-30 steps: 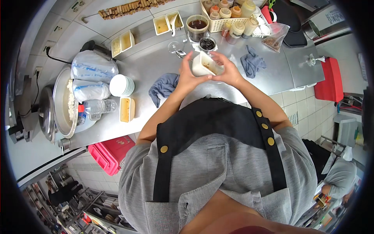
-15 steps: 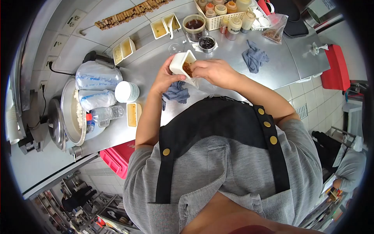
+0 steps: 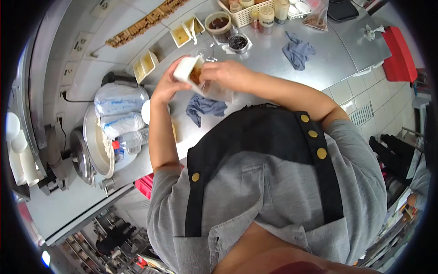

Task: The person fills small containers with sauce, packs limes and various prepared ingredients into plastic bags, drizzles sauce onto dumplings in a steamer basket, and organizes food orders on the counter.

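Observation:
My left hand (image 3: 167,84) is wrapped around a white square tub (image 3: 184,68), which is tilted with its mouth toward the right. Orange-brown contents (image 3: 196,73) show inside it. At the tub's mouth my right hand (image 3: 223,74) is closed, with a clear plastic bag (image 3: 218,91) bunched at its fingers and hanging below; the fingertips are partly hidden. On the steel counter beneath lies a crumpled blue-grey cloth (image 3: 205,108). Beyond the hands stands a small metal bowl of dark contents (image 3: 237,42).
A round container of dark liquid (image 3: 219,25) and sauce bottles (image 3: 266,20) stand at the back. Another cloth (image 3: 298,51) lies to the right. Bagged items (image 3: 119,100) and a large rice pot (image 3: 98,141) are at left. A red bin (image 3: 399,55) stands at far right.
Both hands have shifted left with the white tub, which is turned further on its side. More of the clear bag shows below my right hand. The head view has also turned.

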Demonstrator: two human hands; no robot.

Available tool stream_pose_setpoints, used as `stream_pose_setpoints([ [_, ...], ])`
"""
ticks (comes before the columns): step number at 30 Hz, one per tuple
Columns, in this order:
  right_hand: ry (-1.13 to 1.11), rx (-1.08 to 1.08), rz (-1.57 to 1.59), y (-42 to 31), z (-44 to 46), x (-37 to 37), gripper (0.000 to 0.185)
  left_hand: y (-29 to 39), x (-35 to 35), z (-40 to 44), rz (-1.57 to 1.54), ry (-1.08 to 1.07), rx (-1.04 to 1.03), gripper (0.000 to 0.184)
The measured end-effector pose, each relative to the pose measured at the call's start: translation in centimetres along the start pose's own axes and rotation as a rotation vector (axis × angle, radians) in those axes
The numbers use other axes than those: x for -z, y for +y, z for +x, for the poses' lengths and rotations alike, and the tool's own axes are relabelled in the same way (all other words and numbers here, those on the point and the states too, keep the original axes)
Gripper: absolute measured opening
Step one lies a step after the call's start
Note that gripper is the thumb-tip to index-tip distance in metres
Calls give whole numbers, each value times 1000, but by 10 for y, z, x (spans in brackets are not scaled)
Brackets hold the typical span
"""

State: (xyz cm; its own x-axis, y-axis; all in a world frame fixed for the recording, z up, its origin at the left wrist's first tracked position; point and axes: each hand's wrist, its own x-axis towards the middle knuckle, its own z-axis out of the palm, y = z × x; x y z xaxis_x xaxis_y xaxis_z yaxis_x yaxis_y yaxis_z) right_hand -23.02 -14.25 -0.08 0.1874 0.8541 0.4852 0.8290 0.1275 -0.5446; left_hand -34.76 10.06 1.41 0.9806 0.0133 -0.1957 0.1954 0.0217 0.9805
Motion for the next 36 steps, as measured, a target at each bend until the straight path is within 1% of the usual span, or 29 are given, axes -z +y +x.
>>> stream_pose_setpoints([
  [2,-4,-12,-21,-15,4,4,23,-1,6,-10,-116,15,-10,101],
  [3,-93,-110,1,-19,8,8,21,1,7,-10,-141,73,55,103],
  [6,-79,-90,-64,-30,15,5,19,6,11,-15,-203,12,19,103],
  [7,-76,-95,-55,-37,16,3,19,0,19,-16,-280,28,71,105],
  [9,-177,-110,-29,-44,24,6,13,-5,23,-15,-247,20,49,106],
  [10,-172,-114,-26,-46,29,8,13,-6,23,-15,-219,12,27,107],
  [12,-281,-117,26,-46,38,10,12,-3,25,-19,-225,28,47,108],
  [13,-267,-58,11,-40,41,5,11,0,25,-19,-235,48,59,109],
  [14,-267,-57,12,-36,42,5,11,0,25,-18,-234,49,59,109],
  [16,-431,-17,39,-33,44,6,11,14,15,-16,-173,-3,8,109],
  [17,-428,-17,38,-33,43,6,11,19,15,-16,-170,-4,7,109],
  [19,-606,-71,13,-34,37,9,12,28,13,-15,-23,-64,-29,109],
  [20,-607,-70,10,-36,32,10,12,34,14,-16,-23,-65,-32,109],
  [22,-224,37,-2,-38,20,8,19,49,14,-19,180,33,-14,109],
  [23,-224,37,-2,-35,17,5,19,49,17,-22,181,33,-15,109],
  [25,-75,36,-85,-27,12,0,23,50,23,-24,107,11,-45,109],
  [26,-73,32,-80,-24,10,-4,23,48,23,-24,108,9,-39,109],
  [28,-49,26,-126,-22,12,-7,28,50,22,-18,235,65,-19,108],
  [29,-40,20,-133,-19,13,-6,28,50,25,-20,175,-10,14,106],
  [30,-25,10,-144,-20,14,-6,28,56,20,-15,177,-15,13,106],
  [32,-22,5,-139,-24,11,-12,29,64,11,-16,276,34,40,102],
  [33,11,26,-158,-24,13,-13,29,68,13,-19,290,-29,34,98],
  [34,43,49,-183,-22,15,-12,30,71,13,-14,293,-29,28,98],
  [36,-12,18,-182,-27,15,-10,28,72,9,-17,318,-23,84,95],
])
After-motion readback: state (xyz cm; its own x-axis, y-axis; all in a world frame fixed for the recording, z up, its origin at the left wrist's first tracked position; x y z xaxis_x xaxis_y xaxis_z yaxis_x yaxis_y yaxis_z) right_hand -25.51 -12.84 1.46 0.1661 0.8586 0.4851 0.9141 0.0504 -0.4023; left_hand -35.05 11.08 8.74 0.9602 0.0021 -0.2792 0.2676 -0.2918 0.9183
